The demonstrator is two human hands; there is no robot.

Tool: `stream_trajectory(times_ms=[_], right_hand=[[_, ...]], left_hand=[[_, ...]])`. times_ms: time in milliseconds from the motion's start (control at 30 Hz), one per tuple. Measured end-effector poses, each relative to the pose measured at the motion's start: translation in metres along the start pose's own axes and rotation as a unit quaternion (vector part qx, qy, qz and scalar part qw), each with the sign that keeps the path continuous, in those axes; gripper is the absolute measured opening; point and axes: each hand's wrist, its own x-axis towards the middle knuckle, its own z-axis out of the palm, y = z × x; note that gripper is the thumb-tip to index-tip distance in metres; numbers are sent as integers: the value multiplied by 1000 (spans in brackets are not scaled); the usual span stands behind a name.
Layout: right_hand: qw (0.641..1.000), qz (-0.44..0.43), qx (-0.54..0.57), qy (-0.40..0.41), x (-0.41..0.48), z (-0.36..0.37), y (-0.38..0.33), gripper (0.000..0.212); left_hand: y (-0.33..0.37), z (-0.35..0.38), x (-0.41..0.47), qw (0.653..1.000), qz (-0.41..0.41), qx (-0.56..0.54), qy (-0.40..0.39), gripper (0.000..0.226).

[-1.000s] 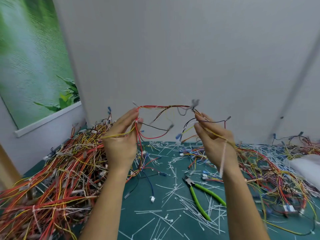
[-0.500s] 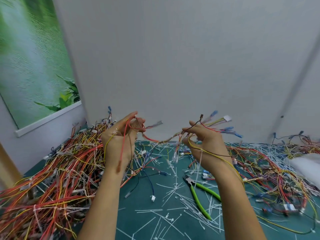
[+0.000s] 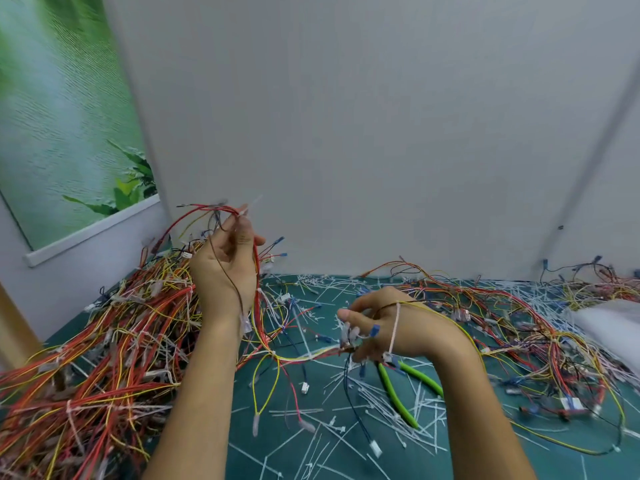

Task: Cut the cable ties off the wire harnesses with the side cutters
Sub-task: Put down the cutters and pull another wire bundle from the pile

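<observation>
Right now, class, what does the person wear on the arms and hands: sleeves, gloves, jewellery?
Nothing visible. No sleeves reach into the frame. The left hand and right hand are ungloved, with no rings, watch or bracelet showing.

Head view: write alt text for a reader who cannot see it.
Two bare hands hold one wire harness over a green mat: the left hand raised, the right hand lower, near green-handled side cutters. Cut cable ties litter the mat, between heaps of tangled wires.
</observation>
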Motion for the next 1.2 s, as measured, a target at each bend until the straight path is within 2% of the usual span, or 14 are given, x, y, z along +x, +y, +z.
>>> stream_trajectory(times_ms=[133,267,400,467,533,633,700,800,833,900,967,1000,1100,1200], right_hand=[[976,-29,191,101,-2,12,8,32],[976,18,112,185,1,38,18,54],[991,119,-26,50,-16,71,17,96],[979,169,-106,-38,-33,79,16,109],[959,178,-168,-144,-52,75,10,108],[942,115,-197,-246,-68,45,2,100],[942,40,-84,-321,-73,19,8,86],[900,-35,175,-397,-76,-21,22,63],[897,-55,239,-368,-75,-29,28,56],[938,-42,274,-208,-63,-36,39,42],[991,11,129,13,-39,-27,51,30],[996,49,12,69,-27,-19,55,26],[959,183,-213,-24,-6,18,68,65],[925,217,-305,-61,3,38,80,73]], left_hand=[[-2,-1,3,1000,-3,-3,30,36],[1,0,1,996,-22,-81,39,49],[13,1,-3,993,-23,-108,35,40],[15,1,-5,994,-22,-103,32,38],[15,0,-7,996,-19,-85,30,29],[16,-1,-8,997,-23,-65,27,22],[15,-2,-7,997,-33,-61,30,27],[13,-3,-7,996,-50,-68,33,21],[12,-3,-7,996,-54,-66,35,17],[11,-2,-7,996,-60,-59,30,16],[12,1,-10,997,-61,-50,5,18],[12,2,-12,997,-61,-45,-10,21],[13,5,-18,996,-65,-43,-42,21],[15,9,-20,994,-70,-48,-72,17]])
